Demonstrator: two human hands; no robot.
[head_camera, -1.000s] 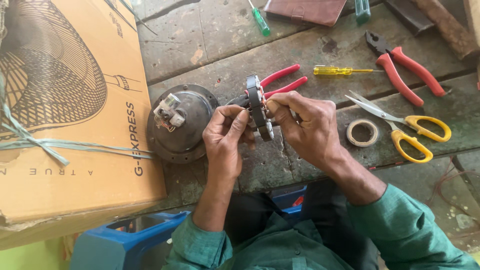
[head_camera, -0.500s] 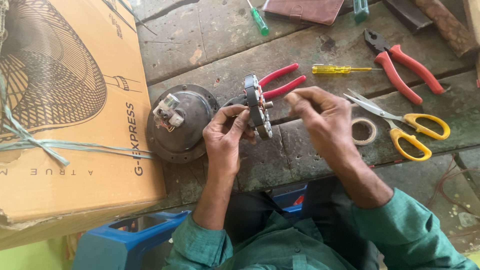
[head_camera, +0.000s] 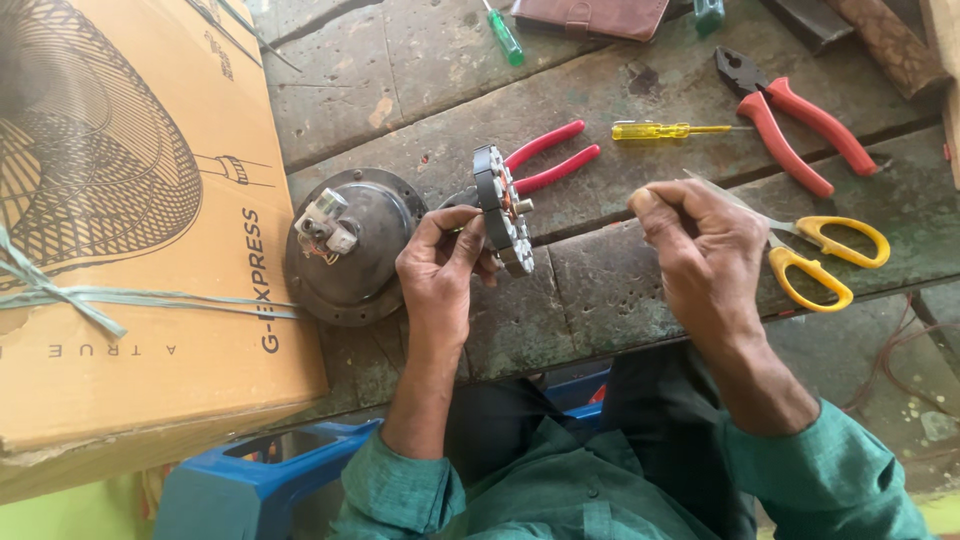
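Observation:
My left hand (head_camera: 440, 265) grips a round grey motor stator (head_camera: 503, 210) with copper at its centre, held on edge above the worn bench. My right hand (head_camera: 700, 250) hovers apart from it to the right, over the yellow-handled scissors (head_camera: 830, 255). Its fingers are pinched together, and I cannot see anything between them. A dark domed motor housing (head_camera: 350, 245) with a white terminal block lies just left of my left hand. Small red-handled pliers (head_camera: 555, 160) rest behind the stator.
A large cardboard box (head_camera: 130, 250) tied with cord fills the left side. A yellow screwdriver (head_camera: 665, 130), big red pliers (head_camera: 800, 125), a green screwdriver (head_camera: 505, 35) and a brown wallet (head_camera: 590, 15) lie further back. A blue stool (head_camera: 260, 470) stands below the bench edge.
My right hand has drawn away from the stator toward the right and now covers the tape roll. The left hand still holds the stator in much the same place.

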